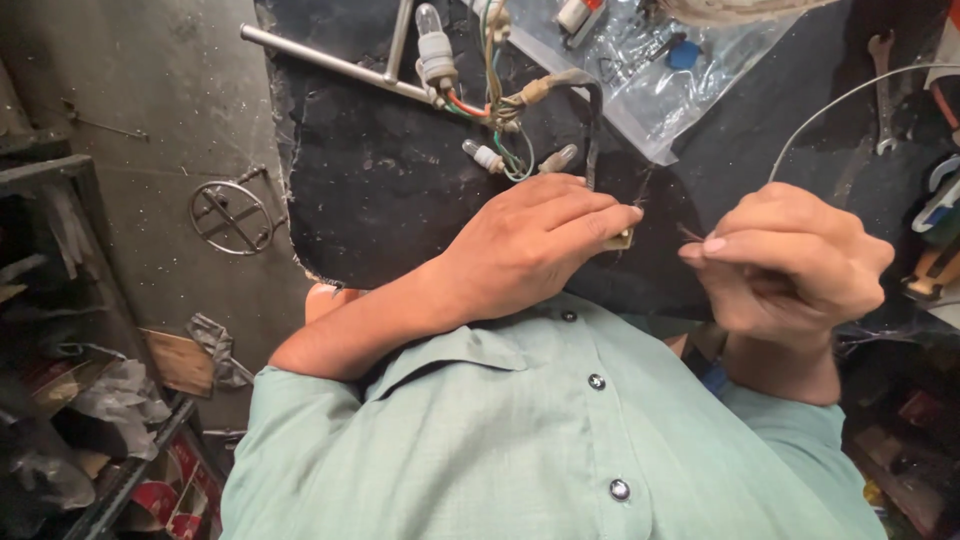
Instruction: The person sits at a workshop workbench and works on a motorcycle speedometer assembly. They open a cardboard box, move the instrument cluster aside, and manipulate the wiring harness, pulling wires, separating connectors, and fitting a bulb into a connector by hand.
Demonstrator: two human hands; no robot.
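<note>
Over a black mat [380, 200], the left hand [530, 245] pinches a small tan connector [620, 239] on the wiring harness [500, 110], while the right hand [790, 260] grips a bare wire end [690, 235]. Joining looks underway; next needs steady alignment of the 2 ends.

A black mat [400, 200] fills the frame's middle. On it lie a metal rod [330, 62] upper left, wired bulbs [490, 110] top centre, a clear plastic bag [650, 80] and a wrench [884, 90] upper right.
</note>
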